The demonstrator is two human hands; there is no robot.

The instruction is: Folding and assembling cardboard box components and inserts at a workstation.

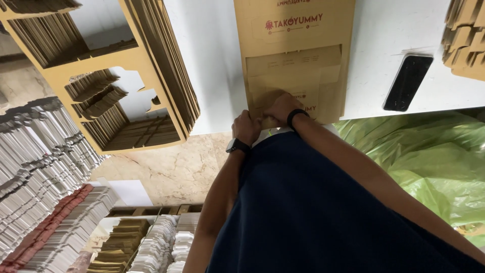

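A flat brown cardboard sheet (295, 60) with printed marks lies on the white table (217, 65), with smaller folded flaps at its near end. My left hand (246, 126), with a dark watch on the wrist, grips the sheet's near edge at the table's rim. My right hand (282, 107), with a black band on the wrist, is curled over a flap right beside it. The two hands touch each other. My dark blue clothing fills the lower middle of the view.
A tall stack of die-cut brown cardboard blanks (126, 76) lies on the table's left part. A black phone (408, 82) lies to the right, with another brown stack (467, 40) beyond it. A green plastic bag (429, 162) sits below right. White and red card stacks (45, 192) fill the floor at left.
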